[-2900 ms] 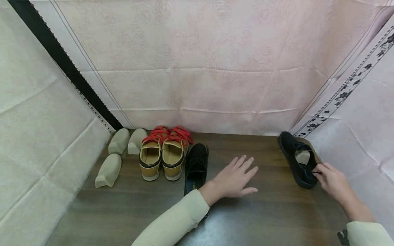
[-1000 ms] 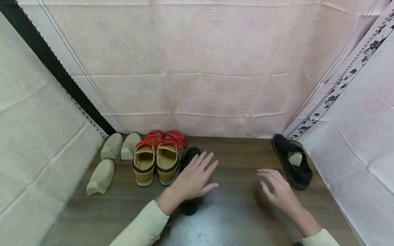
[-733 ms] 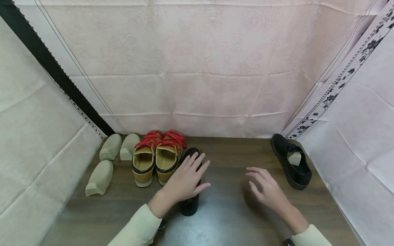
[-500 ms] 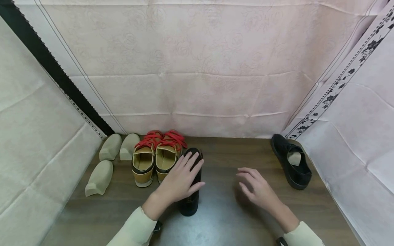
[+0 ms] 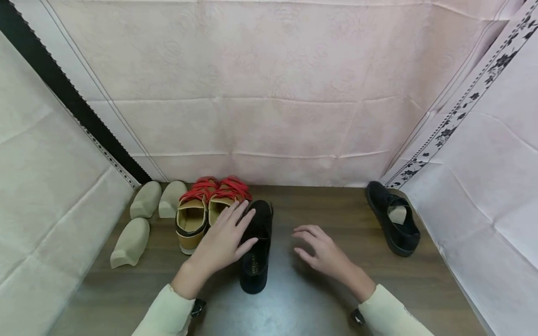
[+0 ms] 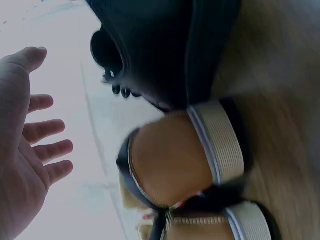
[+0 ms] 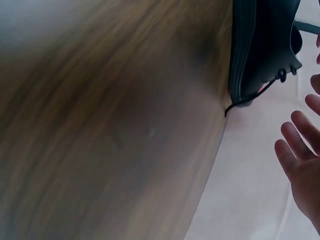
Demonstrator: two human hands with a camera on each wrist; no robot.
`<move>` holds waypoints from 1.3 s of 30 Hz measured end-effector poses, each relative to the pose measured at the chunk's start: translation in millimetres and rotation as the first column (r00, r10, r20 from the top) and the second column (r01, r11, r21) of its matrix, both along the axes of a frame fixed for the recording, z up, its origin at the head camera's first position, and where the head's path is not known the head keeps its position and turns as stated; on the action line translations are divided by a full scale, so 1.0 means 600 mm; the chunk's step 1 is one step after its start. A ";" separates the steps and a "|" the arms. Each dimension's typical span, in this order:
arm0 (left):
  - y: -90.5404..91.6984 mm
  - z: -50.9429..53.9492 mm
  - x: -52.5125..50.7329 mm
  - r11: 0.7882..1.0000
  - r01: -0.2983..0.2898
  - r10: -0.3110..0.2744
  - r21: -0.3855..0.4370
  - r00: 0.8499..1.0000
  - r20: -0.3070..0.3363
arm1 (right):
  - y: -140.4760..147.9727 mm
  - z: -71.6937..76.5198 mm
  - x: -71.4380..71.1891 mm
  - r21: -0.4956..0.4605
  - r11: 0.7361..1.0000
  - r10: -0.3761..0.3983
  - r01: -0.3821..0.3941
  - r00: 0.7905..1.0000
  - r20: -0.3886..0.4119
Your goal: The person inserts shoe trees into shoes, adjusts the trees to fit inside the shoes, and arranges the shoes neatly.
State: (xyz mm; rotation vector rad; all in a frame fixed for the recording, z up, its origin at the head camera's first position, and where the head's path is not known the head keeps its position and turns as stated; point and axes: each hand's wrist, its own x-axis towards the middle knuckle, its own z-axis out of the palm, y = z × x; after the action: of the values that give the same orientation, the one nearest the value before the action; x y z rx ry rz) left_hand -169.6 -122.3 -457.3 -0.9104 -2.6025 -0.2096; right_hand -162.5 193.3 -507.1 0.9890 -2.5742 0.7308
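Note:
My left hand (image 5: 220, 240) is spread with fingers apart, in the air above the right tan shoe and the near black shoe's left side. The left wrist view shows that palm (image 6: 20, 145) holding nothing. My right hand (image 5: 321, 252) hovers right of the near black shoe (image 5: 256, 252), fingers loosely bent and holding nothing. That lace-up shoe lies toe away from me, its opening bare. Two tan shoes (image 5: 191, 224) with red laces stand on its left, the right one partly hidden by my left hand. At far right sits the other black shoe (image 5: 392, 219), a pale insert (image 5: 397, 214) inside it.
Three pale shoe inserts (image 5: 131, 243) lie at the left on the brown wooden surface (image 5: 311, 205). Cloth-covered walls (image 5: 286, 116) rise at the back, left and right. The far-right black shoe stands close to the right wall.
My right hand has let go of the far-right black shoe and moved left towards the near one. My left hand has drifted left, uncovering more of the near black shoe.

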 end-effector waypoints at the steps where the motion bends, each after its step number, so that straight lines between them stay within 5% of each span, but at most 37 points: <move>1: -0.006 0.001 0.000 1.000 -0.008 0.008 0.002 1.000 0.005 | -0.007 0.000 -0.001 -0.003 1.000 0.004 -0.004 1.000 0.014; 9: -0.046 0.001 0.001 0.999 -0.051 0.050 0.004 0.998 0.028 | -0.055 -0.003 -0.012 -0.062 0.998 -0.004 0.015 0.984 0.178; 16: -0.068 -0.005 0.003 0.998 -0.056 0.055 0.026 0.998 0.019 | -0.095 0.001 -0.017 -0.164 0.983 -0.015 0.080 0.932 0.363; 24: -0.091 -0.004 0.008 0.994 -0.092 0.090 0.051 0.995 0.036 | -0.128 -0.010 -0.029 -0.214 0.962 -0.069 0.167 0.912 0.405; 39: -0.141 -0.014 0.014 0.981 -0.160 0.154 0.112 0.986 0.064 | -0.139 -0.018 -0.030 -0.308 0.919 -0.058 0.247 0.856 0.513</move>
State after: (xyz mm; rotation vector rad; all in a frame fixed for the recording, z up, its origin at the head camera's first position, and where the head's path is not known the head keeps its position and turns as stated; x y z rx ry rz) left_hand -161.2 -207.2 -465.7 -0.6642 -2.6652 -0.3440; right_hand -180.7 110.0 -518.2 0.5086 -2.7220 1.5187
